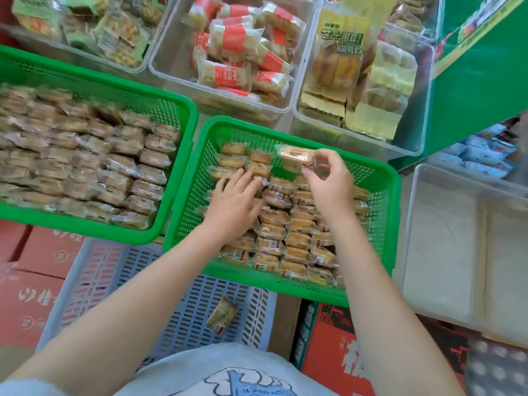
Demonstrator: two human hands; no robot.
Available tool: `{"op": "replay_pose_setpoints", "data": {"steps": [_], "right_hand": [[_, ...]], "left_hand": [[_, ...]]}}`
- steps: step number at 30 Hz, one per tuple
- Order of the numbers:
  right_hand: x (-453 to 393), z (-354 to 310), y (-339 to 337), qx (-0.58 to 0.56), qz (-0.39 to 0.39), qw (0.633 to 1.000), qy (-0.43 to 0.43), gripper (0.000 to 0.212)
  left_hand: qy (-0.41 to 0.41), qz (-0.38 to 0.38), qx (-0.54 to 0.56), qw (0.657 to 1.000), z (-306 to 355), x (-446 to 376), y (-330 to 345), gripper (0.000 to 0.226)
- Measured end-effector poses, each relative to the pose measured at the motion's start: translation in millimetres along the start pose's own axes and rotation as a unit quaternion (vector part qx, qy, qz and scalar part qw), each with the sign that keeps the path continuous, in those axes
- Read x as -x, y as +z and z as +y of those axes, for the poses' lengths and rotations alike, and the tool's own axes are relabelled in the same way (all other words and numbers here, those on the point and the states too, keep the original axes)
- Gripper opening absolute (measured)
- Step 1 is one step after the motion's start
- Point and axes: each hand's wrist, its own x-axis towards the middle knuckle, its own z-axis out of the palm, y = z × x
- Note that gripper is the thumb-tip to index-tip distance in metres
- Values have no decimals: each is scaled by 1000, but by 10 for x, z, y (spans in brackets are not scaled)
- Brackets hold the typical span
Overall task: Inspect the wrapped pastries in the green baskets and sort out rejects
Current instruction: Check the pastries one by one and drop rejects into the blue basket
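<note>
Two green baskets hold wrapped pastries. The right green basket [384,218] is partly filled; the left green basket [183,115] is packed in rows. My right hand [331,181] pinches one wrapped pastry [294,158] and holds it lifted over the far end of the right basket. My left hand [235,201] lies with straight fingers on the pastries in that basket, fingertips touching a packet near the far left corner. A single wrapped pastry [223,314] lies apart on the pale blue crate [183,298] below the baskets.
Clear plastic bins with other packaged snacks stand beyond the baskets [237,61]. A clear bin [457,252] sits to the right, beside a green shelf panel [480,90]. Red cartons [31,287] lie under and left of the crate.
</note>
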Motion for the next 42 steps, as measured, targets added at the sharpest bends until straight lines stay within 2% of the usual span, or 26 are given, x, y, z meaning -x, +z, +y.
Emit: {"op": "replay_pose_setpoints", "data": {"steps": [2,4,8,12,16,18,21,24,29,31,34,37,42], "right_hand": [[-101,73,96,96,-22,994,-44,28],[-132,126,178,175,-43,980,-80,24],[-152,199,369,240,-78,956,-148,19],[-190,233,502,272,-132,943,-141,29],[-120,225,462,308,-63,935,-167,20],[-31,209,439,303,-33,934,-185,12],[57,251,464,296,-82,942,-137,15],[82,287,494,287,-91,949,-94,19],[54,258,542,309,-82,945,-76,10],[65,262,562,311,-81,942,-99,8],[115,282,543,243,-49,960,-128,5],[146,279,454,140,-47,986,-79,7],[202,191,211,26,-84,996,4,8]], "left_hand": [[18,-27,-39,999,-120,39,163,63],[32,-8,-36,999,-176,97,255,62],[28,12,-23,999,-195,113,315,62],[23,13,-23,999,-189,94,333,63],[21,10,-21,999,-208,91,347,64],[20,12,-25,999,-204,86,359,64],[15,9,-27,999,-190,83,345,64],[18,5,-35,999,-165,81,326,62],[20,-20,-58,998,-131,54,278,54],[20,-33,-48,998,-124,55,253,52],[16,-48,-37,998,-116,59,232,53],[13,-53,-42,998,-112,55,214,55],[3,-71,-43,997,-75,48,175,56]]}}
